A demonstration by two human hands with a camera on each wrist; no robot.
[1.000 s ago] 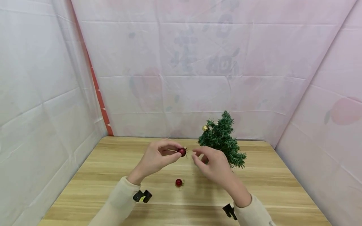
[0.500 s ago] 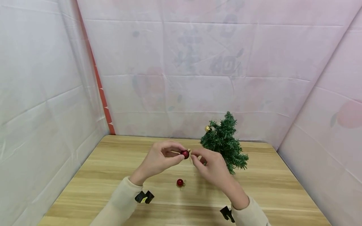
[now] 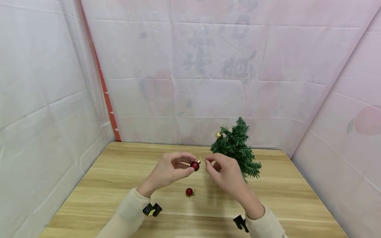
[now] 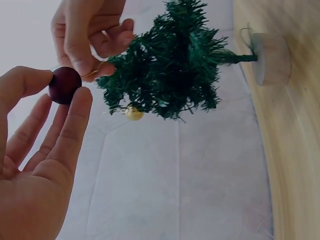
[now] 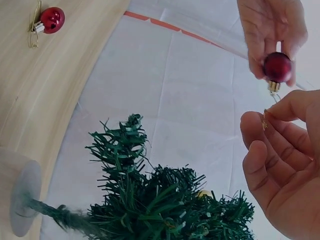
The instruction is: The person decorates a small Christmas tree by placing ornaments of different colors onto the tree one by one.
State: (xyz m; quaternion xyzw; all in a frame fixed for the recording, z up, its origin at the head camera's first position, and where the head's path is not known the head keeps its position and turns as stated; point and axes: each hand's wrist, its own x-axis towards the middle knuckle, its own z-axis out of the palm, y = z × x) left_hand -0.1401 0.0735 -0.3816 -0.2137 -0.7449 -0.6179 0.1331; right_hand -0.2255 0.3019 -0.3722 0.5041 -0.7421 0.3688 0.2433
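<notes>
Between thumb and fingertips my left hand [image 3: 168, 170] pinches a dark red bauble [image 3: 194, 165] with a gold cap, held up over the table. My right hand [image 3: 227, 173] pinches the bauble's thin gold string [image 5: 265, 120] between thumb and index finger, and the string stretches from the cap to those fingers. Just behind the right hand stands a small green Christmas tree [image 3: 238, 145], on a pale round base [image 4: 272, 59]. A gold bauble [image 3: 218, 135] hangs on the tree's left side. A second, shiny red bauble [image 3: 189, 192] with its own gold string lies on the table below the hands.
The wooden table [image 3: 119, 185] has its back edge close to a pale printed curtain [image 3: 143, 105]. More curtain hangs on the left and right sides. Dark clips [image 3: 152, 209] sit at both wrists.
Both hands have come together around the bauble. My right hand has taken hold of the gold string and drawn it slightly to the right, while the left keeps holding the bauble.
</notes>
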